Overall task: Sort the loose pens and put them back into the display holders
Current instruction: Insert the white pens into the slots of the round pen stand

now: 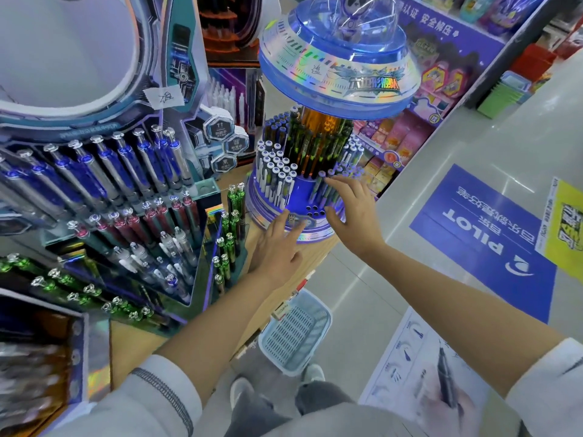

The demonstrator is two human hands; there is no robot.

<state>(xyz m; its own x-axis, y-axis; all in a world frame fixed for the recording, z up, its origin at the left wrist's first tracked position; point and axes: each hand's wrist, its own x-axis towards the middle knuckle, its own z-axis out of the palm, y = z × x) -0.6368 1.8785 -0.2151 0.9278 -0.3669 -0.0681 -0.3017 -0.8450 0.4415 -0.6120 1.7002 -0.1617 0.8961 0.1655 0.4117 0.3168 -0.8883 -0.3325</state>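
Left hand (277,247) fingers straight on round holder (301,189) base | right hand (353,209) fingers spread, touching pens (321,189)

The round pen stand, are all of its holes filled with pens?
No, several empty holes show in the front of the round pen stand.

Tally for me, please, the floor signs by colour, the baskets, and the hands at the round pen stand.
Blue floor sign: 1
Yellow floor sign: 1
White floor sign: 1
Basket: 1
Hands: 2, left hand and right hand
Total: 6
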